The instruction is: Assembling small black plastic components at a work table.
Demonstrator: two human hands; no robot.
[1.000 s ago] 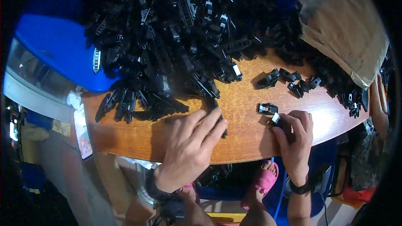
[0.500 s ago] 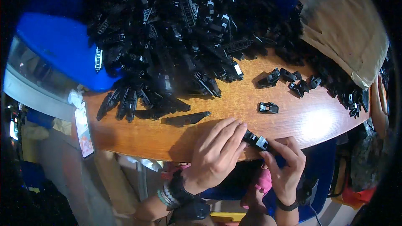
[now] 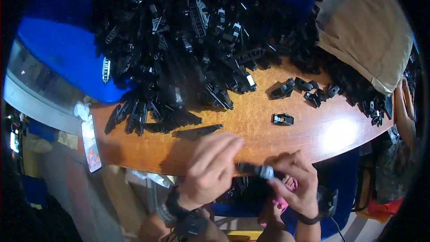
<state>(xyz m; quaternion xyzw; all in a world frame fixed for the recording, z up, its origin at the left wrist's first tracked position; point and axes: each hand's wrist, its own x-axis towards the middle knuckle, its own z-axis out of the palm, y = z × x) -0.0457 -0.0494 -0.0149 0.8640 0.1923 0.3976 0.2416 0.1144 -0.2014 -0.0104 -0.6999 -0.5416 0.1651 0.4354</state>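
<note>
A black plastic part with a pale, shiny block (image 3: 266, 172) near one end is held at the table's near edge. My right hand (image 3: 298, 183) pinches that end between thumb and fingers. Close to the part's other end is my left hand (image 3: 215, 163), smeared by motion, so its grip does not show clearly. On the table beyond, a long thin black plastic piece (image 3: 197, 131) lies past my left hand. A small black clip-like part (image 3: 283, 119) rests by itself farther right.
A large heap of black plastic parts (image 3: 179, 62) covers the far side of the wooden table (image 3: 255, 107). Several small black parts (image 3: 313, 90) lie at the right. A brown paper sheet (image 3: 365, 31) covers more parts. A phone (image 3: 91, 145) stands at the left edge.
Both hands have drawn nearer to me with the black plastic part, the left one also shifting left. The part now hangs over the table's near edge.
</note>
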